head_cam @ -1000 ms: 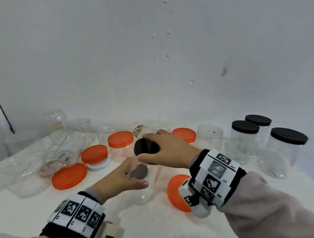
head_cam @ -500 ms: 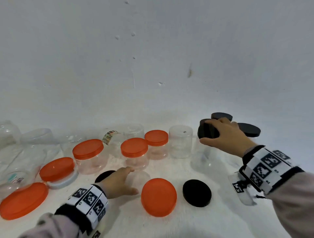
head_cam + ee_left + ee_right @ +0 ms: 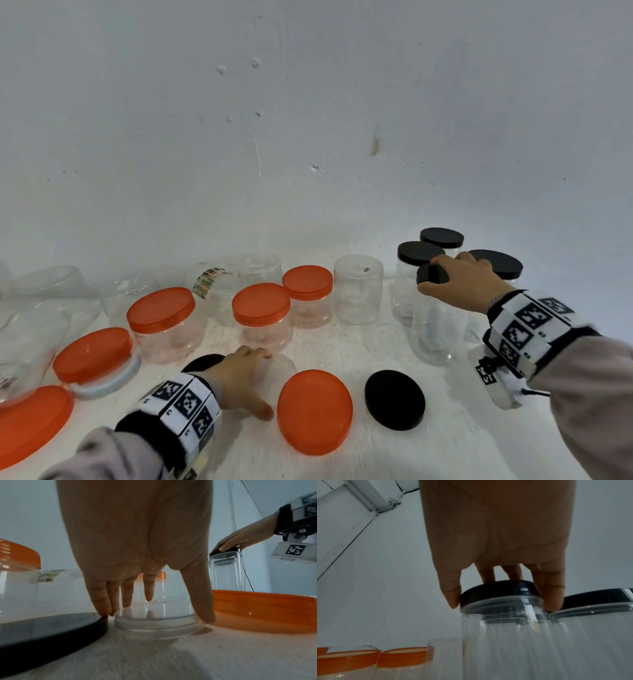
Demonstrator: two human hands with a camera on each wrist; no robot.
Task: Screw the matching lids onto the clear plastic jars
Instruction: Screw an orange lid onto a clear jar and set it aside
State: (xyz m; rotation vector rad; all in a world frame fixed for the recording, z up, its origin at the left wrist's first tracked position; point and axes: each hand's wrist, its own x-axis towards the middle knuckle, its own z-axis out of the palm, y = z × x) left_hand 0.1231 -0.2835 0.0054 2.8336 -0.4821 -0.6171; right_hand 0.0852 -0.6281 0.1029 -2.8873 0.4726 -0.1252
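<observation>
Right hand (image 3: 469,281) is on top of the small black lid (image 3: 431,274), my thumb on one side of its rim and fingers (image 3: 553,595) curled over the far side, so it's gripping the lid. Lid sits on a tall clear jar (image 3: 435,329), jar upright on the white table (image 3: 445,442). From the right wrist view the lid looks level on the jar's neck; can't tell if it's threaded tight.

Left hand (image 3: 239,380) is low near the table, fingers pointing down and loosely spread around a small clear jar (image 3: 154,616). Thumb (image 3: 200,601) touches one side, the other fingertips are at or just beside the opposite side. Fingers fairly straight, not wrapped; I can't tell if it's actually gripped.

Just left of that hand: a black lid (image 3: 51,635) flat on the table, little finger touching its edge. Just right: a large orange lid (image 3: 314,411) lying flat, then another loose black lid (image 3: 394,399) beside it.

Behind the right hand: three more black-lidded jars (image 3: 420,253), close together. Middle back row: one clear jar without lid (image 3: 358,289), two orange-lidded jars (image 3: 262,305), a bigger orange-lidded jar (image 3: 161,310). Far left: more orange lids (image 3: 92,354) and open clear jars, blurred.
</observation>
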